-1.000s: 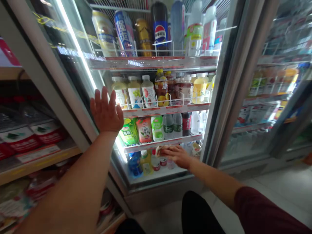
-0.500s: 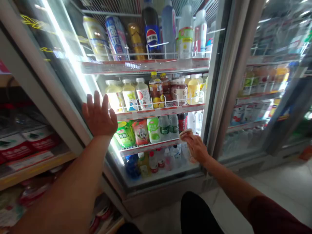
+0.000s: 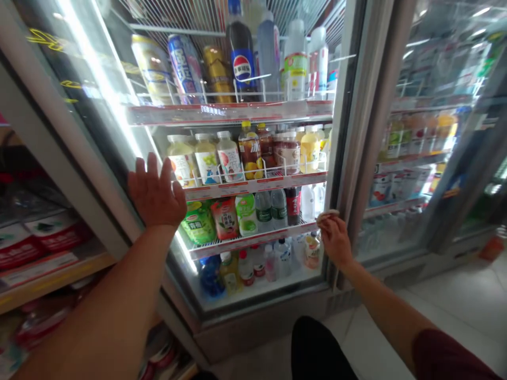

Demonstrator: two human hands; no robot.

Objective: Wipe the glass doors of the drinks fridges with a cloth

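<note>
I face an open drinks cooler. My left hand point(image 3: 155, 191) lies flat with fingers spread against the inside of the swung-open glass door point(image 3: 91, 105), holding nothing. My right hand point(image 3: 335, 238) is closed around a small pale object point(image 3: 327, 214) that I cannot make out, at the right end of the third shelf point(image 3: 245, 240), close to the cooler's door frame point(image 3: 348, 132). Water bottles point(image 3: 271, 206) and green and red cartons point(image 3: 222, 217) stand on that shelf. Small bottles point(image 3: 261, 261) stand on the bottom shelf below my right hand.
Upper shelves carry juice bottles point(image 3: 227, 155), cans and a cola bottle point(image 3: 241, 58). A second cooler with a closed glass door point(image 3: 428, 148) stands to the right. Wooden shelves with red packets point(image 3: 35, 243) are on the left. My dark-trousered knee point(image 3: 317, 348) is low in the middle.
My right hand has lifted from the bottom shelf and moved right to the end of the third shelf, still closed on the pale object. The left hand stays on the door.
</note>
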